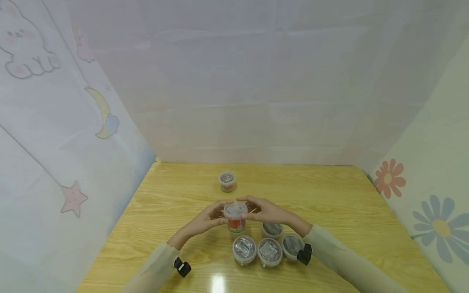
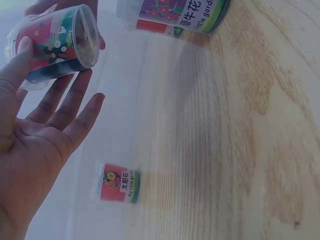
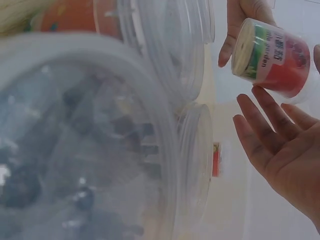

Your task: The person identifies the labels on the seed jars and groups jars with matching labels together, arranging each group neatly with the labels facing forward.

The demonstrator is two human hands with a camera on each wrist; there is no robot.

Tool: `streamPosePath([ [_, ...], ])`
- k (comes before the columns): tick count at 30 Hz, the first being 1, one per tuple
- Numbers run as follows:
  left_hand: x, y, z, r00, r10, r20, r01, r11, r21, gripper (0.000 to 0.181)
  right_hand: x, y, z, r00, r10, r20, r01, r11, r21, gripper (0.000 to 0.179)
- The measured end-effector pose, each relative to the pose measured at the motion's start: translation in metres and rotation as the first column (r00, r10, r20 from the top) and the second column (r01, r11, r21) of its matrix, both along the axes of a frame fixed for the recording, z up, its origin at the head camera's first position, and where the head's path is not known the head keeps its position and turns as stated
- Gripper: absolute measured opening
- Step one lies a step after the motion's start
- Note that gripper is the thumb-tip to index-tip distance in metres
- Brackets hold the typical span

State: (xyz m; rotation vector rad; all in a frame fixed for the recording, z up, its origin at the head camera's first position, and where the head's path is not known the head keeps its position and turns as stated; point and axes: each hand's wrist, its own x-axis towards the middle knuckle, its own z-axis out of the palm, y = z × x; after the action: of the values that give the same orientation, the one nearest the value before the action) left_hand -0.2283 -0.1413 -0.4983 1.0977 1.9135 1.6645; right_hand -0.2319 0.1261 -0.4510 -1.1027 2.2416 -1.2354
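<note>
A lidded plastic cup (image 1: 236,224) with a red "little garden" label is held above the table between both hands. My left hand (image 1: 205,220) holds its left side, thumb on the near side and fingers reaching behind. From the right, my right hand (image 1: 270,212) holds the same cup near its clear lid, thumb in front. The left wrist view shows the cup (image 2: 56,46) tipped sideways, the left thumb on its label. In the right wrist view, the right fingertips are at the side of the cup (image 3: 274,59).
Beyond the hands, one similar cup (image 1: 227,182) stands on the wooden table (image 1: 165,195). Several more lidded cups (image 1: 270,253) stand close together under and near the right forearm. A purple-labelled cup (image 2: 162,10) shows in the left wrist view. Printed cloth walls (image 1: 256,101) surround the table.
</note>
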Motion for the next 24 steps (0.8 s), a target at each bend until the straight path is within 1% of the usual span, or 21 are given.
streamPosePath([
  [6,-0.001,0.003,0.002,1.000,0.000,0.021,0.000,1.000,0.006,0.054,-0.002,0.003,-0.005,0.995,0.086,0.055,-0.083,0.995,-0.055,0.065],
  [10,-0.002,0.005,0.004,1.000,0.011,0.028,-0.011,1.000,0.002,0.055,-0.002,0.003,-0.008,0.990,0.108,0.089,-0.100,0.991,-0.091,0.068],
  [14,-0.003,0.006,0.007,0.999,0.016,0.040,-0.016,1.000,-0.017,0.056,-0.003,0.003,-0.009,0.989,0.102,0.111,-0.087,0.988,-0.129,0.065],
  [17,-0.004,0.007,0.009,0.998,0.032,0.054,-0.031,0.999,-0.028,0.056,-0.003,0.003,-0.008,0.987,0.082,0.135,-0.061,0.986,-0.155,0.063],
  [22,-0.006,0.010,0.014,0.993,0.098,0.067,-0.095,0.995,-0.039,0.057,-0.004,0.005,-0.007,0.988,-0.002,0.155,0.027,0.987,-0.156,0.061],
  [24,-0.007,0.012,0.015,0.989,0.131,0.069,-0.128,0.991,-0.049,0.059,-0.005,0.006,-0.007,0.988,-0.035,0.149,0.058,0.987,-0.151,0.060],
])
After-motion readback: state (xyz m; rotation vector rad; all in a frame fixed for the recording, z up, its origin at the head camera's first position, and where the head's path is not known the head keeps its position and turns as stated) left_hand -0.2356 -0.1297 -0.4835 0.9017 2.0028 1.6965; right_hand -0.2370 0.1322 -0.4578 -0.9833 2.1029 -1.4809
